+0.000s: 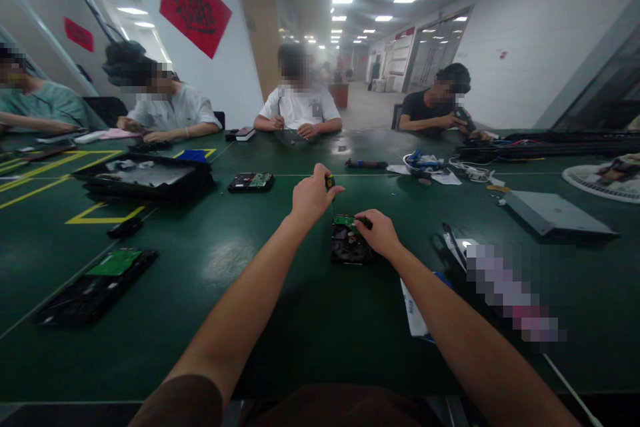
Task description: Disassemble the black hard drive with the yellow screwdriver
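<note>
A black hard drive (352, 250) with a green circuit board (343, 220) along its far end lies on the table in front of me. My left hand (311, 197) is closed around a screwdriver (329, 181) with a yellow and black handle. The screwdriver's shaft points down at the far left corner of the drive; whether its tip sits in a screw is too small to tell. At the drive's far right corner, my right hand (380, 232) pinches the edge next to the board, its fingertips partly hidden.
On the green table (280, 313) lie another hard drive (251, 181), a longer device with a green board (100, 283), a black tray (143, 177), a grey metal box (557, 213) and a phone (500, 287). Co-workers sit along the far side.
</note>
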